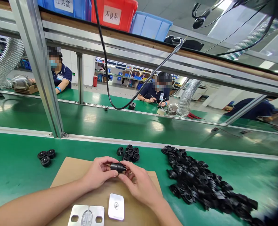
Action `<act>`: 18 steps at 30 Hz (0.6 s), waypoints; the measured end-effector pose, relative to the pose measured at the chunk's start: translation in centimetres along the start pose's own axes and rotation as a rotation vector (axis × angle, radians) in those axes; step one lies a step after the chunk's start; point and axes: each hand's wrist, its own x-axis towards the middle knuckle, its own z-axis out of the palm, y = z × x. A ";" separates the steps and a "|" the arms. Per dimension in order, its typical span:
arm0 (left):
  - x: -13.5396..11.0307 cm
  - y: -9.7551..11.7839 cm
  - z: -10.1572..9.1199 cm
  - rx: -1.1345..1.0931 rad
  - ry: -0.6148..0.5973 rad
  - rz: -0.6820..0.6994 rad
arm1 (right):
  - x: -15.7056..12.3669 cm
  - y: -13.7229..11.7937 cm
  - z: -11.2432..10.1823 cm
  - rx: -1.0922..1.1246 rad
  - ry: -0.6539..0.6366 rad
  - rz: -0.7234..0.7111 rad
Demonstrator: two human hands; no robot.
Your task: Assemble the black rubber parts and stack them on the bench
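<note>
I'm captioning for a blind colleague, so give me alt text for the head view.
A left hand and right hand hold a black cylindrical part over a brown sheet on a green workbench. A heap of black parts lies to the right.

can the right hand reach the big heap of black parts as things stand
Probably yes: nothing visible stands between the right hand and the heap, though that hand holds a black part and may need to let go first.
</note>
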 end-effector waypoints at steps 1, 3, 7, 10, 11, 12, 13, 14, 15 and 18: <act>0.0 0.1 0.0 0.015 -0.002 0.002 | 0.0 -0.2 -0.1 -0.018 -0.013 0.004; -0.2 0.3 0.1 0.048 -0.006 0.005 | 0.0 -0.5 -0.2 -0.072 -0.034 0.020; -0.6 0.7 0.3 0.110 -0.020 0.012 | -0.1 -1.0 -0.3 -0.193 -0.059 0.016; -0.4 0.9 0.3 0.146 -0.015 0.029 | 0.1 -0.8 -0.3 -0.202 -0.054 0.003; -0.3 1.0 0.2 0.155 -0.011 0.035 | 0.2 -0.8 -0.2 -0.192 -0.045 0.006; -0.2 1.1 0.1 0.163 -0.009 0.038 | 0.4 -0.8 -0.1 -0.180 -0.032 0.012; -0.2 1.2 -0.1 0.170 -0.011 0.034 | 0.6 -0.9 -0.1 -0.167 -0.016 0.020; -0.2 1.2 -0.3 0.178 -0.010 0.025 | 0.7 -1.2 0.0 -0.155 -0.001 0.026; -0.4 1.3 -0.6 0.188 -0.008 0.010 | 0.8 -1.6 0.0 -0.152 0.015 0.027; -1.1 1.0 -1.8 0.299 0.022 -0.046 | 0.0 -3.8 -0.8 -0.331 0.085 0.008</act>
